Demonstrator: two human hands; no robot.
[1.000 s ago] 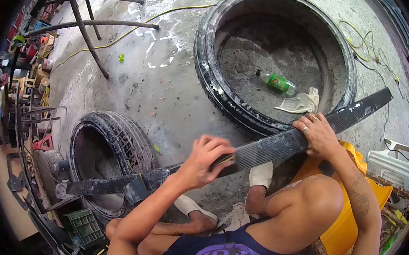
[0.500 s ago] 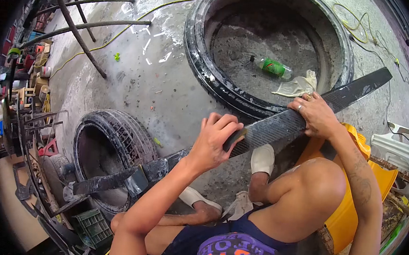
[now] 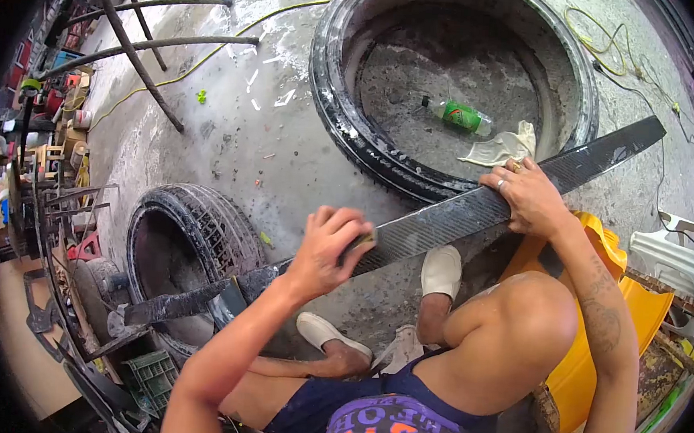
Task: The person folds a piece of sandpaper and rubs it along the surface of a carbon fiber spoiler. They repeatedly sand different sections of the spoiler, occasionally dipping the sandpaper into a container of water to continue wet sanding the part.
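Note:
A long black panel with a woven carbon-like surface (image 3: 443, 221) lies slantwise across my lap area, from the lower left up to the right. My left hand (image 3: 330, 246) is closed round a small dark block (image 3: 368, 240) with a tan edge, pressed on the panel's upper face near its middle. With a ring on one finger, my right hand (image 3: 528, 197) grips the panel's far edge further right, thumb beneath. Near the panel's left part a dark glossy piece (image 3: 229, 303) sits against it.
A large tire (image 3: 345, 128) lies ahead, with a green-labelled bottle (image 3: 462, 117) and a whitish glove (image 3: 503, 147) inside its ring. A smaller tire (image 3: 225, 232) is at left. Yellow panels (image 3: 607, 355) and a white stool (image 3: 674, 251) stand right; metal legs (image 3: 133, 49) reach in upper left.
My left hand has slid left and down along the panel with the small block. My right hand has stayed at nearly the same place on the panel.

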